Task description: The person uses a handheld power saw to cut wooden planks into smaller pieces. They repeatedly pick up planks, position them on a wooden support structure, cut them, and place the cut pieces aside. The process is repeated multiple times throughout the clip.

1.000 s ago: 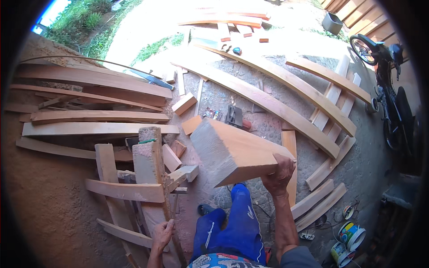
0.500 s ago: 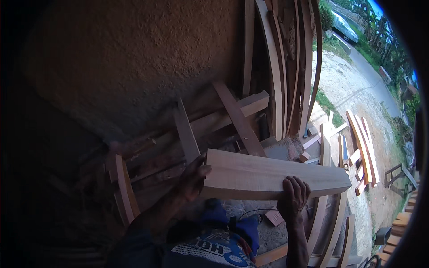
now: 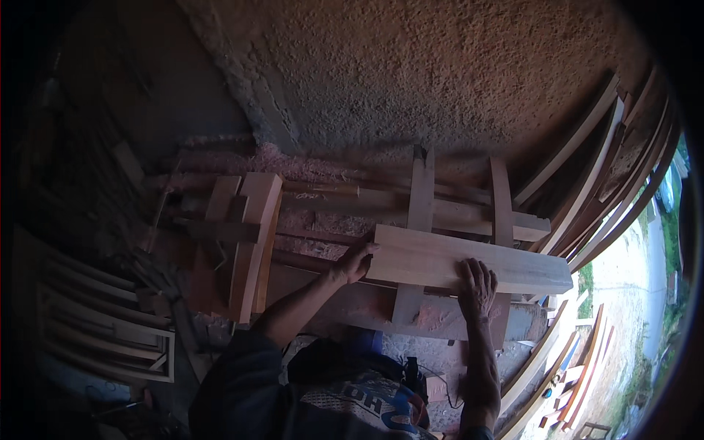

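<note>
A thick, pale wooden beam [image 3: 429, 258] lies crosswise in front of me, over two cross boards. My left hand [image 3: 356, 262] is closed round its left end. Toward the middle of the beam, my right hand [image 3: 478, 286] has its fingers bent over the near edge, thumb hidden. The left cross board [image 3: 421, 192] and the right cross board [image 3: 501, 192] pass beneath the beam and stick out on its far side. Whether the beam rests on them or hangs just above, I cannot tell.
Left of the beam stand several upright planks [image 3: 253, 242]. A rough wall [image 3: 440, 81] rises behind. Long boards [image 3: 587, 176] lean at the far right, with more lumber [image 3: 587, 374] on the ground outside. A wooden frame [image 3: 110, 330] lies at the lower left.
My view has swung to the left, bringing the upright planks and wall further into sight. The beam has come over the cross boards, with both hands still on it.
</note>
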